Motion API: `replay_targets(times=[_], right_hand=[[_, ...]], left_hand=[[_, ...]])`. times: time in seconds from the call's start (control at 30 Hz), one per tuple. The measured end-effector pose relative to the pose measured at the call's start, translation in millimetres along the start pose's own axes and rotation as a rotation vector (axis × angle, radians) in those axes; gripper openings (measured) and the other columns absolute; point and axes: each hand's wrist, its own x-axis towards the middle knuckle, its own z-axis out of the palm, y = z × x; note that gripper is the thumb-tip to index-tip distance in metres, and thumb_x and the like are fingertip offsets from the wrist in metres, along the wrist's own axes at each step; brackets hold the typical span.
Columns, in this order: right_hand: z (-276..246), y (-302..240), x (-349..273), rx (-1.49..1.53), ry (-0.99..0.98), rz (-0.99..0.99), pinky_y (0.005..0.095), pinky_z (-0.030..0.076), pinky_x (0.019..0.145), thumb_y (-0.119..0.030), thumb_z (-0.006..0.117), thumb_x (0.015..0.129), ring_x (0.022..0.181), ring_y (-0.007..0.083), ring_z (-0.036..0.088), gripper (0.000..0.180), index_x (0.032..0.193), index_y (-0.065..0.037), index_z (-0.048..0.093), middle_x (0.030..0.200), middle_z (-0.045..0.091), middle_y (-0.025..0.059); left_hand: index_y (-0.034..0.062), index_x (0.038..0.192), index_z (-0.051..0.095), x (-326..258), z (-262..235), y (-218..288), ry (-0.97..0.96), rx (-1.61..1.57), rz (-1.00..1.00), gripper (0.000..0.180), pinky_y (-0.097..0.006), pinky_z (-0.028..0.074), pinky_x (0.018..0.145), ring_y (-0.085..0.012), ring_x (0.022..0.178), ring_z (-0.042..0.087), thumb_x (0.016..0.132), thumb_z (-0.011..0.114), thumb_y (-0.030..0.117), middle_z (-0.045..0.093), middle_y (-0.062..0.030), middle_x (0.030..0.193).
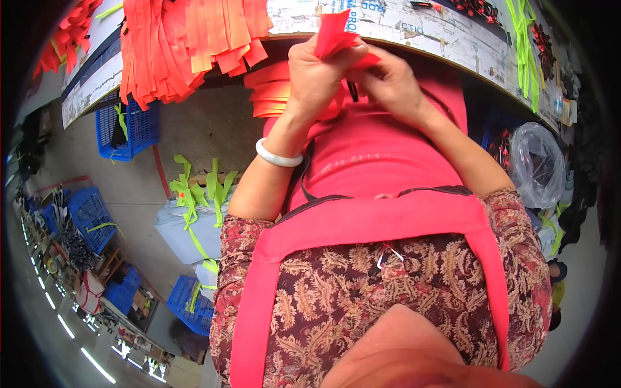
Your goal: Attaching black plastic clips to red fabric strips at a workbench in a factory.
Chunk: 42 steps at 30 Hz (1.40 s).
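Observation:
My left hand, with a pale bangle on its wrist, is closed around a red-orange fabric strip that looks folded or layered. The strip's upper end sticks up over the table edge. Close beside it, my right hand pinches near the strip's lower end, its fingertips partly hidden. A small dark object shows under the fingers; its kind is unclear. More orange strips lie across my lap on the pink apron, just left of my left hand.
A large bunch of orange strips hangs over the near edge of the worn, tape-covered table. Lime-green strips hang at its right. Blue crates and a pale stack tied with green strips stand on the floor at left.

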Motion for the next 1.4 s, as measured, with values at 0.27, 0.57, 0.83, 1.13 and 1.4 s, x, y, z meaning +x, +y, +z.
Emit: replay_targets(times=[0.27,0.57,0.83,1.13,1.4], right_hand=[[3.0,-11.8,46.9,0.047,-0.110,-0.035,0.0245,0.049,0.054,-0.020,0.056,0.096,0.060,0.0104,0.060,0.022,0.099,0.001,0.061,0.072,0.063,0.0059],[9.3,-135.0,219.2,0.000,-0.091,-0.205,0.0261,0.050,0.061,-0.035,0.056,0.095,0.065,0.0120,0.062,0.032,0.098,-0.005,0.063,0.075,0.064,0.0037],[14.2,-79.7,132.4,-0.248,-0.163,-0.384,0.0223,0.047,0.060,-0.027,0.056,0.097,0.067,0.0071,0.059,0.027,0.105,-0.003,0.065,0.082,0.065,0.0013],[-6.2,-38.8,97.6,-0.010,-0.329,-0.105,0.0214,0.048,0.073,-0.018,0.059,0.094,0.081,0.0061,0.059,0.021,0.102,0.001,0.065,0.092,0.066,0.0024],[-34.7,-31.0,59.3,0.255,-0.033,-0.053,0.0198,0.046,0.063,-0.020,0.061,0.094,0.066,0.0049,0.054,0.017,0.096,-0.003,0.062,0.076,0.060,-0.0005]], left_hand=[[-0.0008,0.091,0.068,-16.2,-31.1,52.1,0.061,-0.010,-0.086,0.008,-0.018,0.030,0.046,-0.0007,0.053,0.044,0.087,0.067,0.006,0.056,0.0044,0.067],[0.0013,0.093,0.060,-30.1,-48.9,63.4,-0.151,-0.331,-0.351,0.011,-0.020,0.025,0.042,-0.0036,0.045,0.033,0.089,0.065,0.011,0.046,0.0029,0.063],[0.0004,0.094,0.061,-20.2,-52.7,50.5,-0.075,-0.322,-0.425,0.013,-0.020,0.026,0.043,-0.0039,0.048,0.036,0.088,0.066,0.010,0.050,0.0014,0.068],[-0.0004,0.103,0.061,-15.6,-36.3,41.3,-0.224,-0.115,-0.477,0.020,-0.020,0.028,0.044,-0.0038,0.048,0.038,0.089,0.065,0.012,0.052,0.0017,0.072],[-0.0032,0.108,0.061,-11.3,-38.6,35.5,-0.068,-0.142,-0.318,0.023,-0.027,0.050,0.064,-0.0165,0.071,0.063,0.098,0.050,0.014,0.067,-0.0107,0.089]])
